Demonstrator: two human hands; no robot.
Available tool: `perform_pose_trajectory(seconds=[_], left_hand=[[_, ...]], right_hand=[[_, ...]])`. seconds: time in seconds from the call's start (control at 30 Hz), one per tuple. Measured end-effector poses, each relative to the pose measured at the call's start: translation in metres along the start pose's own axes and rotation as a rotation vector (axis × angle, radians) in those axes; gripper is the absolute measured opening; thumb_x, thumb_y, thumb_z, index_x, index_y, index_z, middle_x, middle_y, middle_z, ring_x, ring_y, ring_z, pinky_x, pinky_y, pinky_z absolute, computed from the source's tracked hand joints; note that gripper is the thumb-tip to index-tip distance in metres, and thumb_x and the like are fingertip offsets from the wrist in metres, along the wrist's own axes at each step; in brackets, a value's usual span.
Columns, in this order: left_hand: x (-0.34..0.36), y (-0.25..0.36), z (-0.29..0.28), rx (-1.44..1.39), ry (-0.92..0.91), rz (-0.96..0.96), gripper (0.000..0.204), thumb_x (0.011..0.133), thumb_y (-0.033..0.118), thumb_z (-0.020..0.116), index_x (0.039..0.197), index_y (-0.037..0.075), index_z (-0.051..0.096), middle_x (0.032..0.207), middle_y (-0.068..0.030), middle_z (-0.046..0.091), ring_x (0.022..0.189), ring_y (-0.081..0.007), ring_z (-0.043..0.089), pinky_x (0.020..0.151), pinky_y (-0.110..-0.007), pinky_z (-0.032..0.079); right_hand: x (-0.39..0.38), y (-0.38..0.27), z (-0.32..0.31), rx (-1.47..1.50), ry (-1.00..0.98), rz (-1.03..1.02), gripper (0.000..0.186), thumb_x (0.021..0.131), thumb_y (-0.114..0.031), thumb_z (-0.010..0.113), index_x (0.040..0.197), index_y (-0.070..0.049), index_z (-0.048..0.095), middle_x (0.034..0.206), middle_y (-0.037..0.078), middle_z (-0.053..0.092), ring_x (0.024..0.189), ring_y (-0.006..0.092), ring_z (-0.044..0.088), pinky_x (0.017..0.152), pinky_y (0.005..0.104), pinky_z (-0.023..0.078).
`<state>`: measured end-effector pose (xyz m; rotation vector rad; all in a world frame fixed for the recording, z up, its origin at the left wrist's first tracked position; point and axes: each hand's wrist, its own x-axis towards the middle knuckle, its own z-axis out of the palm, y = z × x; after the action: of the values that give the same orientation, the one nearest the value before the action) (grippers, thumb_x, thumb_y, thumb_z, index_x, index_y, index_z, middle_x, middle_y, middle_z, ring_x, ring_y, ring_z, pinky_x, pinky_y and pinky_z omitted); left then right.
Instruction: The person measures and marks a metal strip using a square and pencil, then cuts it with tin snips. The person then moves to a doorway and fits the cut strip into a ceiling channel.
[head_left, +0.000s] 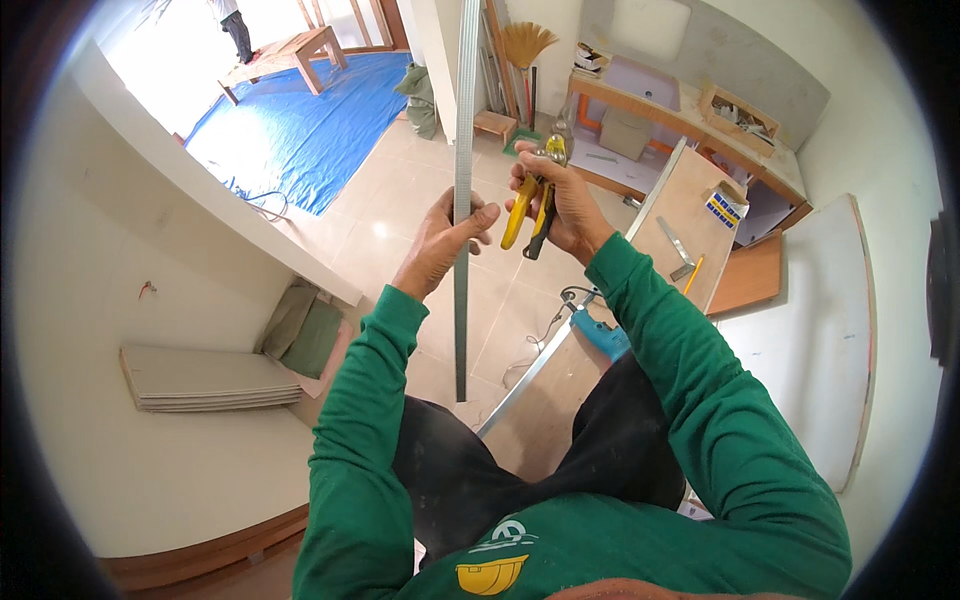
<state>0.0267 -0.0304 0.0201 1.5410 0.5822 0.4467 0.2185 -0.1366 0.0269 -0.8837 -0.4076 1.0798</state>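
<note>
A long, thin metal stud [462, 320] stands lengthwise before me, running from the top edge of the view down past my knees. Round its middle my left hand [447, 235] is closed, thumb across the front. Just right of it, my right hand [572, 205] grips a pair of tin snips [519, 212] with yellow and black handles. Their jaws point away from me, apart from the stud, and the handles are spread. Part of the snips is hidden by my fingers.
Beside my right knee a teal power drill [600, 334] lies on a wooden board [700, 225], with a square [677, 250], a pencil [694, 274] and a small box [727, 205]. Stacked panels [210, 378] lean left. A blue tarp [330, 120] and a wooden bench [290, 55] are beyond, near another person [235, 30].
</note>
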Motion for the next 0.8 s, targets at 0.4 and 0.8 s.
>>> perform_pose_trajectory(seconds=[0.4, 0.8], left_hand=[[-0.017, 0.016, 0.034, -0.007, 0.040, 0.197, 0.060, 0.095, 0.023, 0.084, 0.143, -0.005, 0.061, 0.113, -0.0110, 0.074, 0.091, -0.0137, 0.070, 0.082, -0.031, 0.058], [-0.024, 0.004, 0.035, -0.301, 0.006, 0.260, 0.057, 0.099, 0.016, 0.075, 0.149, -0.002, 0.055, 0.127, -0.0116, 0.068, 0.105, -0.0227, 0.072, 0.088, -0.036, 0.060]], right_hand=[[0.002, -0.005, 0.010, -0.222, -0.199, -0.084, 0.035, 0.095, -0.015, 0.078, 0.120, -0.001, 0.058, 0.103, 0.010, 0.066, 0.096, 0.0231, 0.072, 0.087, 0.0375, 0.059], [-0.012, -0.025, 0.000, -0.030, -0.522, 0.170, 0.050, 0.099, -0.023, 0.085, 0.141, -0.006, 0.062, 0.123, 0.007, 0.075, 0.109, 0.0170, 0.075, 0.097, 0.0417, 0.063]])
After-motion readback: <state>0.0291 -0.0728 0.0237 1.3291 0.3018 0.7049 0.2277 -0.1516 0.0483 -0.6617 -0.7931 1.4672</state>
